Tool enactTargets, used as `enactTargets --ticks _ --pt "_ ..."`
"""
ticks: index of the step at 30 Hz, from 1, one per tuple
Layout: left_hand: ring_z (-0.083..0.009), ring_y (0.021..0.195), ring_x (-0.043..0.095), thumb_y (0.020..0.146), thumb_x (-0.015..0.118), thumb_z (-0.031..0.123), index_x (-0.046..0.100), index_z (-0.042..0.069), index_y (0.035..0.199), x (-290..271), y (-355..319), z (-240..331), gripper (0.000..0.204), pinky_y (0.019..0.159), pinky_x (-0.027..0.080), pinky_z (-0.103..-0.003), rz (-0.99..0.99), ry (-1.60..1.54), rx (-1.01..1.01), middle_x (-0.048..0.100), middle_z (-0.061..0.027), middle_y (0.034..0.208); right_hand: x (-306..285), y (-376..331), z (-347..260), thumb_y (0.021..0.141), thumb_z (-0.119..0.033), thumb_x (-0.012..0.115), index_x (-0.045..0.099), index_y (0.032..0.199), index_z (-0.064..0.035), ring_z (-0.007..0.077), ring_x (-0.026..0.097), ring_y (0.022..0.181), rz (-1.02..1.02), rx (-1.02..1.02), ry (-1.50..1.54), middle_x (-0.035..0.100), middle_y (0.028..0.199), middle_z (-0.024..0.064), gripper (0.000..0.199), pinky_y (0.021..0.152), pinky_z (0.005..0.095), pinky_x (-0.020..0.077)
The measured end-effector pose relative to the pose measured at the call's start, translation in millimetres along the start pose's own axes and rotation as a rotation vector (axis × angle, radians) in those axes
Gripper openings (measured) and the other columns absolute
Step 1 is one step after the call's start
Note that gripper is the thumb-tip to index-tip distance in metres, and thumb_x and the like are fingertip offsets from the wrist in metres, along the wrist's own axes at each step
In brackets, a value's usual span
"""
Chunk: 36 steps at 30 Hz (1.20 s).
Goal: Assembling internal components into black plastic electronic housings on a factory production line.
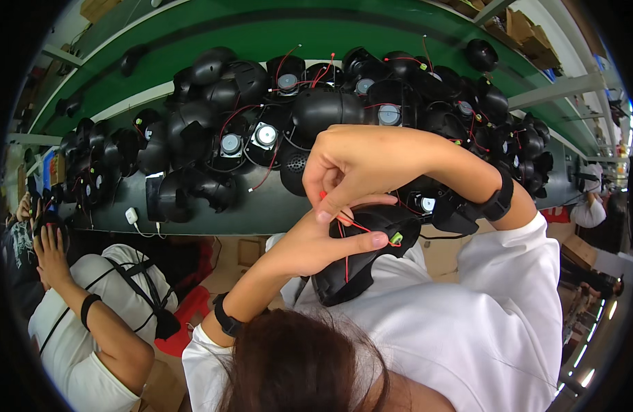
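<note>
My left hand is wrapped round a black rounded plastic housing, held over my lap below the table edge. Its thumb lies across the housing, against red wires. Above it, my right hand is bent down with thumb and finger pinched on a red wire. A small red tip shows at those fingers. The wire runs over my left hand towards a small yellow-green connector beside the left thumb. The left fingers are partly hidden behind the housing and the right hand.
Many black housings are heaped along the green table, several with round silver speakers and loose red wires. A white plug with a cable lies near the front edge. At left, another person's hand touches a dark part.
</note>
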<state>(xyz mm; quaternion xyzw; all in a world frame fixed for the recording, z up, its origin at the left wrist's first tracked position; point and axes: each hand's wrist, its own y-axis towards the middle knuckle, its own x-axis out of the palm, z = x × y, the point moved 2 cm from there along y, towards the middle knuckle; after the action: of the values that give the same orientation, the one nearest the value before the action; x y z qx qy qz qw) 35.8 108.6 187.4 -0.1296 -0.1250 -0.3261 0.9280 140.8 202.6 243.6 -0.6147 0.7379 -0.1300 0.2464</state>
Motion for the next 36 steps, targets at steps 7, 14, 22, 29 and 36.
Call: enactTargets --ticks 7,14,22,29,36 --pt "-0.0166 0.115 0.051 0.082 0.074 0.018 0.054 -0.003 0.126 -8 -23 -14 0.052 0.101 0.038 -0.031 0.204 -0.345 -0.200 0.057 -0.0089 0.123 1 -18 4 0.070 -0.012 0.082 0.063 0.116 -0.0042 0.0141 0.062 0.093 0.424 -0.243 0.002 0.066 0.110 0.0059 0.050 0.079 0.0277 0.0477" --pt "-0.0200 0.124 0.049 0.084 0.068 0.014 0.052 0.003 0.131 -12 -25 -10 0.051 0.108 0.033 -0.034 0.209 -0.300 -0.031 0.056 -0.0102 0.129 68 -47 44 0.082 -0.013 0.074 0.045 0.136 -0.0017 0.0229 0.048 0.128 0.639 -0.213 0.530 0.050 0.136 0.0105 0.062 0.107 0.0378 0.0377" --pt "-0.0212 0.125 0.048 0.085 0.066 0.014 0.053 0.002 0.130 -6 -28 -16 0.048 0.108 0.032 -0.035 0.265 -0.357 -0.049 0.056 -0.0109 0.129 85 -39 53 0.082 -0.016 0.073 0.047 0.135 0.0000 0.0213 0.051 0.124 0.666 -0.215 0.525 0.055 0.130 0.0101 0.061 0.106 0.0362 0.0380" --pt "-0.0207 0.126 0.048 0.085 0.066 0.015 0.053 0.003 0.130 -8 -33 -19 0.048 0.109 0.031 -0.035 0.430 -0.296 -0.138 0.056 -0.0109 0.130 79 -31 52 0.080 -0.013 0.074 0.048 0.134 -0.0002 0.0221 0.052 0.123 0.622 -0.227 0.353 0.055 0.131 0.0109 0.061 0.105 0.0358 0.0386" --pt "-0.0189 0.112 0.058 0.086 0.063 0.016 0.050 0.002 0.133 -24 -39 -42 0.050 0.098 0.044 -0.031 0.438 -0.616 -0.064 0.059 -0.0116 0.123 -8 -2 90 0.062 -0.026 0.087 0.043 0.137 -0.0070 0.0310 0.056 0.115 0.953 -0.100 -0.130 0.052 0.133 0.0133 0.089 0.096 0.0453 0.0441"
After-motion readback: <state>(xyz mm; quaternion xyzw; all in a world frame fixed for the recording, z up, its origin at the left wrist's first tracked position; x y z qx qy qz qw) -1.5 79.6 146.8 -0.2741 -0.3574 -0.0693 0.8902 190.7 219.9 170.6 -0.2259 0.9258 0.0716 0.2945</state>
